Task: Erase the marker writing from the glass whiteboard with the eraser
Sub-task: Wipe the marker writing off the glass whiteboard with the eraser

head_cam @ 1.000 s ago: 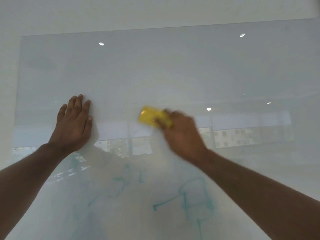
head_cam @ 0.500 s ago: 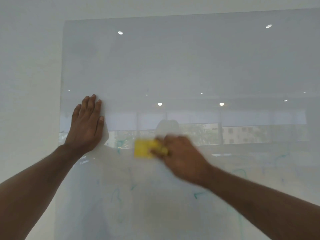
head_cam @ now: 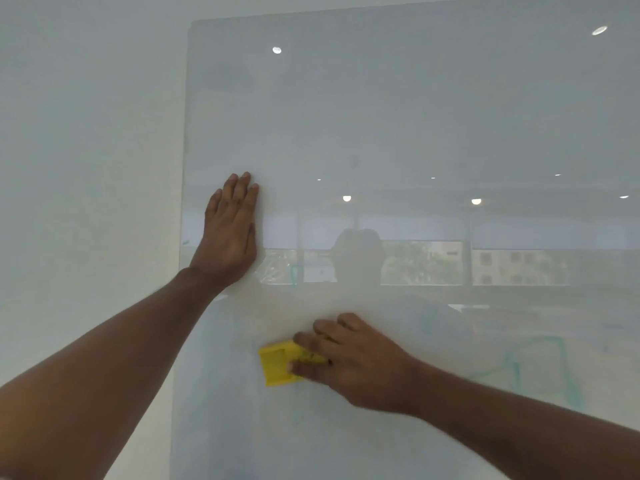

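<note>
A glass whiteboard point(head_cam: 398, 116) hangs on the wall and fills most of the view. My right hand point(head_cam: 349, 362) presses a yellow eraser point(head_cam: 277, 365) flat against its lower middle. Teal marker writing point(head_cam: 540, 368) shows faintly at the lower right, with paler smears point(head_cam: 296, 275) near the middle and below the eraser. My left hand point(head_cam: 230, 233) lies flat on the glass near the board's left edge, fingers together and pointing up, holding nothing.
A bare white wall point(head_cam: 86, 168) lies left of the board's edge. The glass reflects ceiling lights point(head_cam: 346, 198), windows and a person's silhouette.
My right hand has carried the eraser down and left across the board. The view has swung left, so the board's left edge sits further right. The left hand stays planted on the glass.
</note>
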Demonstrator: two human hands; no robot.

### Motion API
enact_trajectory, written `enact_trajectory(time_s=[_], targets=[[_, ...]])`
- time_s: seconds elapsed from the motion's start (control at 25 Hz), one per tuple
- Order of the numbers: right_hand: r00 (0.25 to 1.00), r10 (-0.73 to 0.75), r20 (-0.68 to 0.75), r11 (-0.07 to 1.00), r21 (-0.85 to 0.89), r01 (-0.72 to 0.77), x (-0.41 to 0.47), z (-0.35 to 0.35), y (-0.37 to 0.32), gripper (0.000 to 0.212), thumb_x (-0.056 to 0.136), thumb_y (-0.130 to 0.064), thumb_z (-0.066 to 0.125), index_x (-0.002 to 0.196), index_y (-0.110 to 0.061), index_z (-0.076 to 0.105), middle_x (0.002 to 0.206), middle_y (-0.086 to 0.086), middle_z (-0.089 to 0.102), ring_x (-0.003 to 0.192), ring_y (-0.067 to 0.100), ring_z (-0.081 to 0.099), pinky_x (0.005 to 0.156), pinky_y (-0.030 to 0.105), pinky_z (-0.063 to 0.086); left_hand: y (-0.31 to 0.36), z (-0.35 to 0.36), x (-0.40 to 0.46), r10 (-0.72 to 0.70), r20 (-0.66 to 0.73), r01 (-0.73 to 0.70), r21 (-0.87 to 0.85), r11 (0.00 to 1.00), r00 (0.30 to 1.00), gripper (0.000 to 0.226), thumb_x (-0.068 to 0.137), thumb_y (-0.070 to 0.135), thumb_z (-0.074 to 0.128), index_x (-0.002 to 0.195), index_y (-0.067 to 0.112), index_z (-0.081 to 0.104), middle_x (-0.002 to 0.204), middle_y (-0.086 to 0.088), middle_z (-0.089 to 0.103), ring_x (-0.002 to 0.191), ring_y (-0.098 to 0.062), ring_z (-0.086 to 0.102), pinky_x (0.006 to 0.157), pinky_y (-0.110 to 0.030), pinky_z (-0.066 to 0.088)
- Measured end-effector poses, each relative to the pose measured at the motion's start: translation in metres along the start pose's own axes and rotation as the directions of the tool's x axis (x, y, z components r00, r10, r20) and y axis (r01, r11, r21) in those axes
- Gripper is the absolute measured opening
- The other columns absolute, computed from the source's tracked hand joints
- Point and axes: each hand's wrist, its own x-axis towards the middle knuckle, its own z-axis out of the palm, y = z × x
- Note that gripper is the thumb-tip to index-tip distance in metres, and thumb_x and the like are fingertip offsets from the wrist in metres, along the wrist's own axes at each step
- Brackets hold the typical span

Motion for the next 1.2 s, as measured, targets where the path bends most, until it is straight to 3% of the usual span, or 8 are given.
enact_trajectory(time_s=[0.08,0.16,0.24,0.52,0.64,0.84,1.04,1.2], targets=[[0.934,0.338,-0.118,0.941,0.053,-0.334,0.023,-0.015,0.040,0.025,0.102,-0.030,0.055,0.124,-0.036,0.066,0.125,0.008,0.068,0.101,0.024,0.062,0.085,0.038,0.050,-0.002,0.000,-0.001,0.014,-0.001,-0.014,0.010,1.000,1.000,0.060,0.097,0.001,0.035,0.156,-0.003,0.033,0.166,-0.022,0.027,0.156,-0.040,0.021,0.127,-0.056,0.018],[0.676,0.694,-0.250,0.707,0.058,-0.705,0.044,-0.039,0.089,0.030,0.096,-0.026,0.060,0.124,-0.032,0.066,0.125,0.010,0.066,0.101,0.028,0.060,0.083,0.042,0.049,-0.002,0.000,-0.002,0.020,-0.001,-0.020,0.013,1.000,1.000,0.059,0.097,0.001,0.036,0.156,-0.003,0.034,0.166,-0.023,0.027,0.156,-0.041,0.021,0.126,-0.056,0.019],[0.597,0.736,-0.318,0.627,-0.013,-0.779,0.051,-0.040,0.102,0.048,0.089,-0.017,0.064,0.136,-0.024,0.061,0.140,0.016,0.056,0.110,0.039,0.055,0.083,0.045,0.043,-0.001,-0.001,-0.001,0.018,0.010,-0.018,0.005,1.000,1.000,0.059,0.097,0.000,0.036,0.156,-0.003,0.033,0.166,-0.023,0.026,0.156,-0.041,0.020,0.127,-0.056,0.017],[0.998,0.064,-0.006,0.994,0.084,-0.063,-0.005,0.019,-0.075,0.035,0.109,-0.021,0.034,0.134,-0.027,0.058,0.138,0.010,0.057,0.113,0.034,0.059,0.088,0.041,0.046,0.001,-0.005,-0.011,-0.004,0.041,0.005,-0.025,1.000,0.999,0.060,0.098,-0.004,0.035,0.158,-0.002,0.029,0.168,-0.023,0.022,0.158,-0.040,0.014,0.129,-0.054,0.013],[1.000,0.002,-0.017,0.998,0.058,-0.001,0.002,0.018,-0.060,0.030,0.104,-0.022,0.051,0.131,-0.027,0.063,0.137,0.009,0.061,0.113,0.033,0.062,0.089,0.041,0.044,0.002,-0.007,-0.019,-0.015,0.060,0.016,-0.026,1.000,0.998,0.060,0.098,-0.003,0.035,0.158,-0.002,0.028,0.168,-0.023,0.021,0.158,-0.041,0.013,0.129,-0.055,0.014],[0.792,0.579,-0.193,0.809,0.015,-0.588,0.050,0.001,0.014,0.051,0.088,-0.015,0.065,0.137,-0.024,0.059,0.139,0.016,0.058,0.108,0.037,0.056,0.082,0.042,0.036,0.001,-0.010,-0.020,-0.008,0.088,0.011,-0.026,1.000,0.996,0.058,0.100,-0.003,0.036,0.157,-0.004,0.029,0.167,-0.025,0.021,0.157,-0.043,0.014,0.128,-0.056,0.014],[0.999,-0.013,-0.048,0.990,0.141,0.020,-0.023,0.029,-0.097,0.030,0.108,-0.021,0.043,0.124,-0.031,0.066,0.135,0.004,0.063,0.113,0.031,0.062,0.090,0.040,0.045,0.009,-0.009,-0.022,-0.052,0.086,0.053,-0.013,0.999,0.995,0.061,0.099,-0.006,0.035,0.159,-0.002,0.025,0.169,-0.023,0.018,0.159,-0.040,0.010,0.130,-0.055,0.011],[0.991,0.129,-0.041,0.983,0.138,-0.123,-0.033,0.016,-0.063,0.028,0.106,-0.022,0.050,0.125,-0.031,0.068,0.132,0.005,0.066,0.112,0.031,0.064,0.087,0.040,0.041,0.011,-0.009,-0.024,-0.062,0.081,0.062,-0.001,0.998,0.995,0.062,0.098,-0.006,0.036,0.159,-0.002,0.026,0.169,-0.023,0.018,0.159,-0.041,0.010,0.130,-0.054,0.011]])
